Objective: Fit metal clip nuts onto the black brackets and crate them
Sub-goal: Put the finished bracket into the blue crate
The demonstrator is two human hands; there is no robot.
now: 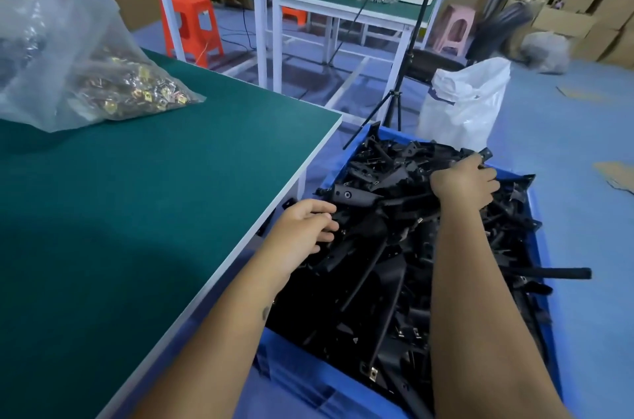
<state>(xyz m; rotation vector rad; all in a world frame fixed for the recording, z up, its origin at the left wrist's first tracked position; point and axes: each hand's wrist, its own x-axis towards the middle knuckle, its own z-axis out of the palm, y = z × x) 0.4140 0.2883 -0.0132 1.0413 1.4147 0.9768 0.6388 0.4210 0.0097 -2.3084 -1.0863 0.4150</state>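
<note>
Black brackets [394,247] heap a blue crate [540,247] just right of the green-topped table [137,212], where a clear bag of metal clip nuts [130,89] lies; the left hand [305,226] rests loosely curled on the pile's near-table edge, and the right hand [463,185] grips brackets at its far side.

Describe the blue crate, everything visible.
The blue crate is a rectangular bin that looks like moulded plastic, standing on the blue floor beside the green-topped table's right edge. It is heaped above its rim with black brackets, several poking out over the right and far walls; a few show metal clip nuts. Both hands reach in: the left hand touches brackets at the near-left side, the right hand grips some near the far side. Its base is out of view.
</note>
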